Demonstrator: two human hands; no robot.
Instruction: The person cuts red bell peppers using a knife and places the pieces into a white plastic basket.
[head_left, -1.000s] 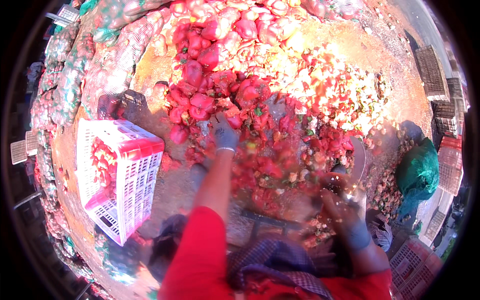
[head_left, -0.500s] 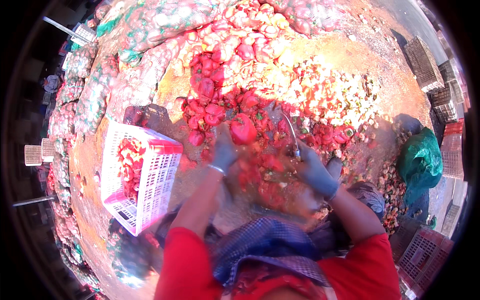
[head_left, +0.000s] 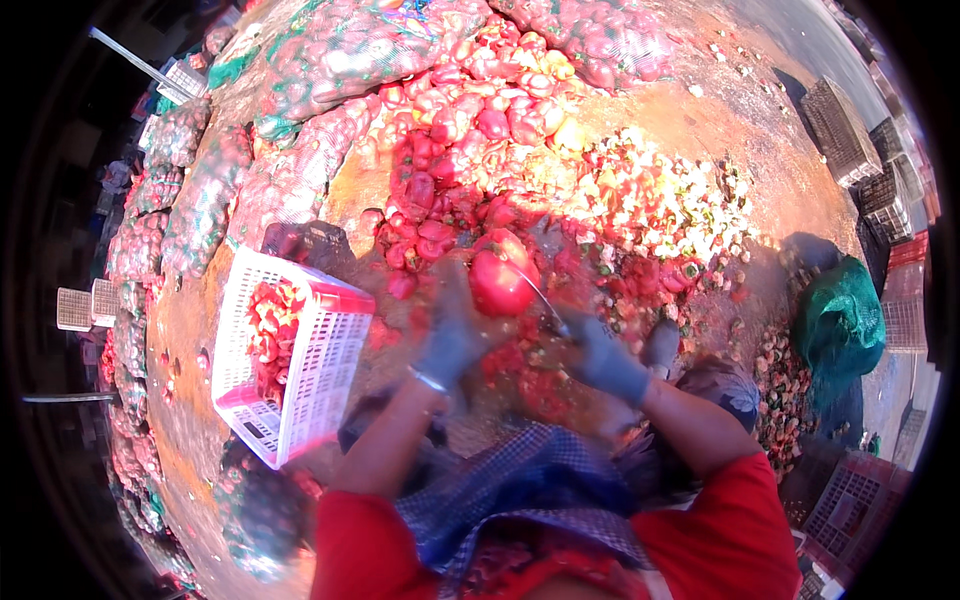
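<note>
The red bell pepper [head_left: 502, 283] sits in your gloved left hand [head_left: 452, 335], fingers curled around its lower left side, raised just above the heap of red peppers [head_left: 455, 150] on the ground. Your gloved right hand [head_left: 603, 358] is closed on what looks like a thin knife [head_left: 537, 291] – the view is blurred there – its tip touching the pepper's right side. To your left a white and pink plastic crate [head_left: 300, 370] holds cut red pieces. Beyond the pepper lie pale trimmings [head_left: 660, 205], with mesh sacks of peppers [head_left: 330, 70] further back – a green bag [head_left: 838, 325] is to your right
</note>
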